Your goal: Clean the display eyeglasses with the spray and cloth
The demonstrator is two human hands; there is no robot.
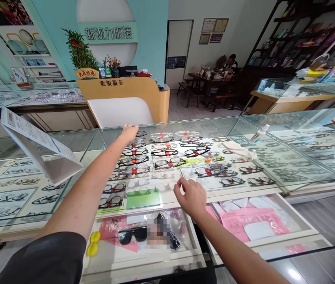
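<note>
Reaching over the glass counter (203, 128), my left hand (130, 133) has its fingers bent down at the left end of the farthest row. Dark-framed eyeglasses (141, 134) lie right at those fingers, which appear closed on their near end; the fingertips are hidden. My right hand (191, 195) hovers at the counter's near edge, fingers curled and thumb against index, with nothing visible in them. Between the hands, several rows of eyeglasses (169, 163) with red tags lie folded on the glass. A green card (144, 198) shows left of my right hand.
A white folded sign (41, 148) stands at left. On the right are a spray bottle (259, 133) and a pale cloth (238, 150). Below, open drawers hold sunglasses (132, 235) and pink papers (252, 223). A white chair back (120, 111) stands beyond; a person (231, 63) sits farther off.
</note>
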